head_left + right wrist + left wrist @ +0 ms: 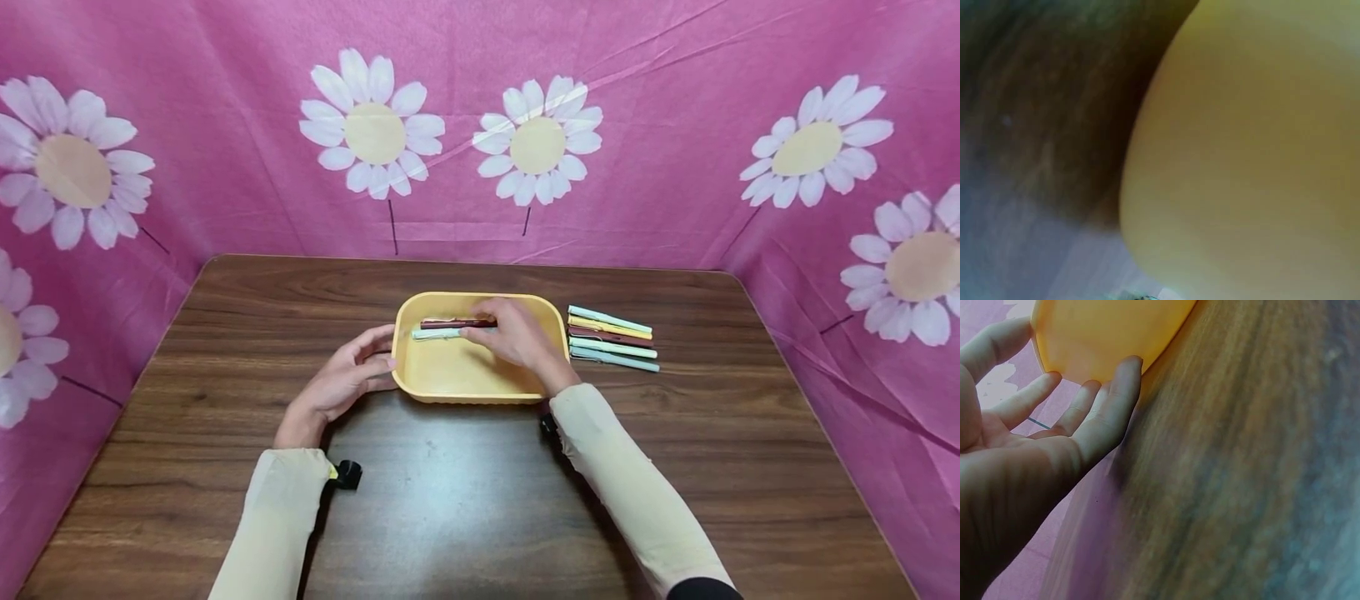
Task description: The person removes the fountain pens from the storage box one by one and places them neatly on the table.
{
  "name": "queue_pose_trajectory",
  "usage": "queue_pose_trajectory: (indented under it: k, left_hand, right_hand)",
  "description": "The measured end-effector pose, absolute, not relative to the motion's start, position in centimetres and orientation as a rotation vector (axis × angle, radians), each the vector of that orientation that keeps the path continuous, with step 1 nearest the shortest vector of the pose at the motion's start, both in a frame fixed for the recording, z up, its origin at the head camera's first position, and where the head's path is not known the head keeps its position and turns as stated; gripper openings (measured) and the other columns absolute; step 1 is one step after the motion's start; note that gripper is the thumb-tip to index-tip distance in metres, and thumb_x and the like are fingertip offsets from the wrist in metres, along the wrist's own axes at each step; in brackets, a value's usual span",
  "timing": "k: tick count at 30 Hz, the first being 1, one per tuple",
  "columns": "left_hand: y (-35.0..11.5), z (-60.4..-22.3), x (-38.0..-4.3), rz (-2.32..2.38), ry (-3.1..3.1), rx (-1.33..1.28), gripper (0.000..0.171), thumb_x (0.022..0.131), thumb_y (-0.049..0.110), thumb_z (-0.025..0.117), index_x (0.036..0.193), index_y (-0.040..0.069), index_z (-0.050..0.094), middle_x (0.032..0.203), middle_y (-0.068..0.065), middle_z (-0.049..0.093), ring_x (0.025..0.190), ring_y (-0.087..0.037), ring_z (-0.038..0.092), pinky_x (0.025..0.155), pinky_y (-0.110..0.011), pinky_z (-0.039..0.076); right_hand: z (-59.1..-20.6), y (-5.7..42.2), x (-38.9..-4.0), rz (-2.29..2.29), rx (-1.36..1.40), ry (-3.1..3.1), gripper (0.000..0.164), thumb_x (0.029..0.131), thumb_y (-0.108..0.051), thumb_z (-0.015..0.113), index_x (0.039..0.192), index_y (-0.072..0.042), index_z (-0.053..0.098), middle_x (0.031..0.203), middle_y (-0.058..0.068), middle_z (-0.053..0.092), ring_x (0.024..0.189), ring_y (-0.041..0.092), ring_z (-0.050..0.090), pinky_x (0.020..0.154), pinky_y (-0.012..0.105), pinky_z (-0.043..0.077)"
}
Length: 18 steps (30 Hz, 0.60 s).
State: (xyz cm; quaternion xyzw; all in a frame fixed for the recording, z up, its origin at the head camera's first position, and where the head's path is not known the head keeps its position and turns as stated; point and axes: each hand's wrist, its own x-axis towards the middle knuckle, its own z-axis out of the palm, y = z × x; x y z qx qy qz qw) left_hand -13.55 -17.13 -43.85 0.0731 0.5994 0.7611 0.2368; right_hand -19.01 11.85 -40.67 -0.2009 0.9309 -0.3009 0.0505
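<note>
A yellow plastic bin [450, 371] stands on the table in the head view. Inside, towards its back, a dark red pen [442, 323] and a light mint pen [435, 334] lie side by side. My right hand [513, 337] reaches in over the bin's right part. Its thumb and fingers are bent over the right ends of these pens and grip the mint one; the hand partly hides the contact. With fingers spread and fairly straight, my left hand [343, 379] touches the bin's left end wall. The left wrist view shows those fingertips [1127, 369] against the bin.
Right of the bin lies a row of several pens: a mint pen [611, 317], a yellow pen [600, 324], a dark red pen [611, 335], a pale green pen [615, 347] and a teal pen [618, 360]. A pink flowered cloth [465, 225] hangs behind the wooden table [435, 500].
</note>
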Motion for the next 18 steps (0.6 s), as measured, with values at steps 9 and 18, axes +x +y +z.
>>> queue_pose_trajectory:
  k: [9, 18]
  left_hand:
    - [-17.1, -43.7, -13.6, 2.072, 1.646, 0.200, 0.064, 0.099, -0.003, 0.056, 0.157, -0.002, 0.027, 0.149, -0.032, 0.032, 0.113, -0.026, 0.059, 0.091, -0.039, 0.058]
    - [-17.3, -43.7, -13.5, 2.082, 1.649, 0.207, 0.064, 0.099, -0.004, 0.055, 0.157, -0.003, 0.026, 0.149, -0.032, 0.032, 0.111, -0.024, 0.061, 0.091, -0.039, 0.058]
  right_hand:
    - [-40.9, 11.0, -19.5, -0.853, -0.691, 2.793, 0.029, 0.093, -0.034, 0.075, 0.113, -0.013, 0.076, 0.110, 0.001, 0.073, 0.095, 0.017, 0.062, 0.088, 0.035, 0.052]
    - [-41.3, 10.4, -19.8, -0.766, -0.709, 2.785, 0.033, 0.091, -0.033, 0.077, 0.116, -0.011, 0.076, 0.111, 0.002, 0.073, 0.096, 0.019, 0.061, 0.086, 0.034, 0.051]
